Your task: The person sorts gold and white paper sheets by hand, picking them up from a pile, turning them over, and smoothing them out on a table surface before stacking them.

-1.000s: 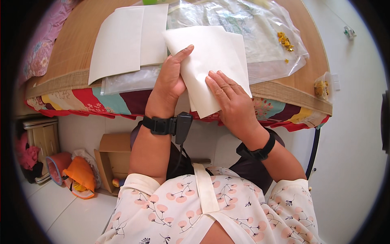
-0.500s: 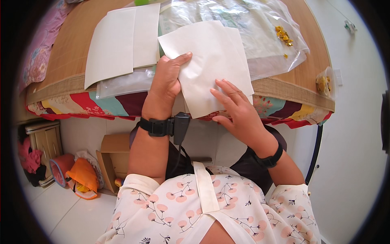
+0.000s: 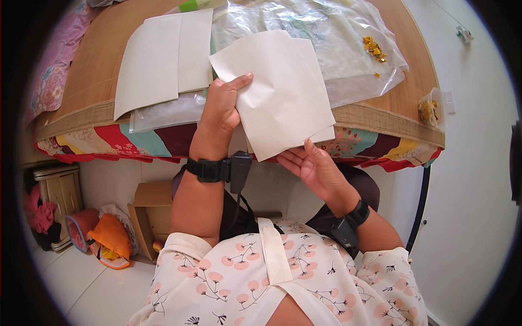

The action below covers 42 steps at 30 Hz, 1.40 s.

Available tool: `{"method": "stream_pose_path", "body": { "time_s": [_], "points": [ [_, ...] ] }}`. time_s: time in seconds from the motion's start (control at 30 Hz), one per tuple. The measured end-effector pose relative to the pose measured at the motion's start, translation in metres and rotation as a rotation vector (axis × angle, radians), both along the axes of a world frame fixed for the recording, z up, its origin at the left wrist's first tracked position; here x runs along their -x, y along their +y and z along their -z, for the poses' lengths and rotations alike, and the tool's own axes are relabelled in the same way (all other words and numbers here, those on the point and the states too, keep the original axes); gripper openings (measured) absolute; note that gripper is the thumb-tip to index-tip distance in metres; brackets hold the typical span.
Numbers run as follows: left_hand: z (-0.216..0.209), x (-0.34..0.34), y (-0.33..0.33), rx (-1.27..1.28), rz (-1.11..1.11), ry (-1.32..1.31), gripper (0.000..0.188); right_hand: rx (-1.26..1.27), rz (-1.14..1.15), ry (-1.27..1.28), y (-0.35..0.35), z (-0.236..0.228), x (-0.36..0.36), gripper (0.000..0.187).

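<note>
Several white sheets of paper (image 3: 285,103), slightly fanned, are held over the near edge of the bed-like surface. My left hand (image 3: 224,103) grips them at their left side, its thumb lying on top and the fingers hidden beneath. At the near right corner, my right hand (image 3: 314,169) has its thumb against the sheets' lower edge and its fingers under them. To the left lie more white sheets (image 3: 149,60) in two overlapping stacks, partly on a clear plastic bag (image 3: 168,113).
A large clear plastic bag (image 3: 356,70) spreads behind the sheets, with crumpled gold pieces (image 3: 374,49) on it. At the right edge stands a clear tub (image 3: 432,108) of gold pieces. Below on the floor are a cardboard box (image 3: 155,198) and an orange bag (image 3: 111,239).
My right hand has moved down from the top of the sheets and turned palm up, to their near right corner. My left hand keeps its hold.
</note>
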<state>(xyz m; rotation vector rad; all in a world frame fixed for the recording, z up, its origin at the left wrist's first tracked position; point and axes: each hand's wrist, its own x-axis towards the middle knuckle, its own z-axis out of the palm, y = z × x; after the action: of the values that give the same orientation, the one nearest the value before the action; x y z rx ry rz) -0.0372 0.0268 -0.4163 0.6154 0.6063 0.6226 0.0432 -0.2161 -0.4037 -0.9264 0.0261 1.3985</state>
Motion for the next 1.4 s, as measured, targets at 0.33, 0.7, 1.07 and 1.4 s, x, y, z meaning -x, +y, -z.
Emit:
{"method": "stream_pose_path", "body": {
  "time_s": [0.33, 0.7, 1.07, 1.4],
  "points": [
    [-0.003, -0.002, -0.01, -0.001, -0.055, -0.051, 0.045, -0.044, 0.408, -0.092, 0.032, -0.004, 0.005, 0.044],
    [-0.021, 0.001, -0.011, 0.065, -0.121, -0.176, 0.04, -0.059, 0.397, -0.574, 0.039, -0.028, -0.06, 0.04],
    [-0.027, 0.018, 0.019, 0.235, 0.118, -0.514, 0.055, -0.255, 0.137, -0.572, 0.062, -0.034, -0.163, 0.044],
    [-0.023, 0.014, 0.028, 0.061, 0.249, -0.105, 0.045, -0.136, 0.025, -0.562, 0.065, -0.017, -0.175, 0.04]
  ]
}}
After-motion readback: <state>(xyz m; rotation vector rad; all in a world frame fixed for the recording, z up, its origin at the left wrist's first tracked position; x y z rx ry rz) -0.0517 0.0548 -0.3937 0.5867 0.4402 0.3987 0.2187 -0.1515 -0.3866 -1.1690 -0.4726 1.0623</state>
